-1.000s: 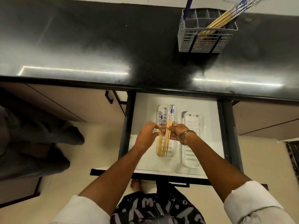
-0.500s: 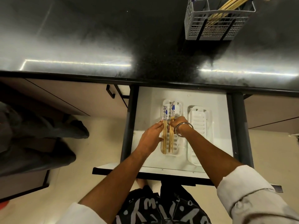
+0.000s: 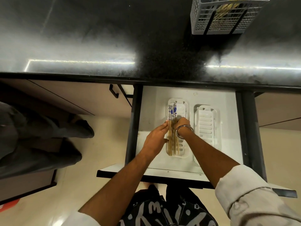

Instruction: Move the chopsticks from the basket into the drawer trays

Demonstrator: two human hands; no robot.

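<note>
Change: since the earlier frames both hands have sunk lower into the open white drawer (image 3: 151, 111), and the bundle now lies down in the tray instead of being held above it.
Chopsticks: wooden chopsticks with blue-and-white patterned tops (image 3: 172, 128) lie lengthwise in the left white slotted plastic tray (image 3: 183, 108), tops pointing to the counter.
Left hand (image 3: 156, 137): fingers nearly straight, pressing the bundle's left side.
Right hand (image 3: 182, 123): curled down against the bundle's right side; whether it pinches the sticks I cannot tell.
Doing it well: squeeze both sides gently so the tips line up, then lift away straight.
Remaining: more chopsticks stand in the grey mesh basket (image 3: 202, 17) on the black counter (image 3: 97, 38); the right white tray (image 3: 207, 126) looks unfilled.
</note>
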